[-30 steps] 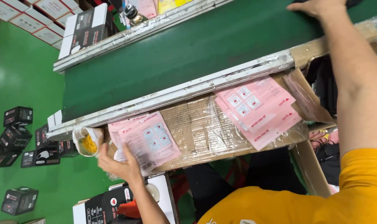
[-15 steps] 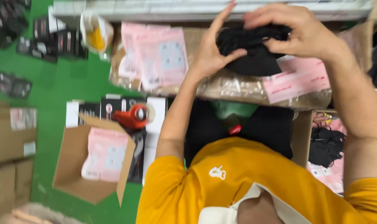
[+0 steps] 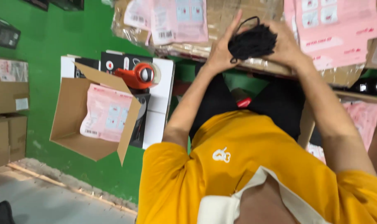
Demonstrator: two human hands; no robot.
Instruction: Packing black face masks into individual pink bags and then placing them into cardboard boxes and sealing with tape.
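Note:
A bundled black garment (image 3: 252,41) sits between both my hands, held over the cardboard-covered worktop (image 3: 221,16). My left hand (image 3: 222,50) presses its left side with fingers stretched upward. My right hand (image 3: 287,45) cups its right side. A thin black loop of the garment sticks out at the top. Pink flat mailer bags lie on the worktop: one stack (image 3: 172,18) left of my hands, another (image 3: 337,29) to the right.
An open cardboard box (image 3: 72,120) holding a pink mailer (image 3: 105,116) stands on the green floor at left. A red tape dispenser (image 3: 138,76) rests on white and black boxes beside it. More cartons (image 3: 8,87) are stacked at far left.
The view has tilted further down toward my body. Both hands have closed the black garment into a tighter bundle, where a second ago my right arm reached across the green belt.

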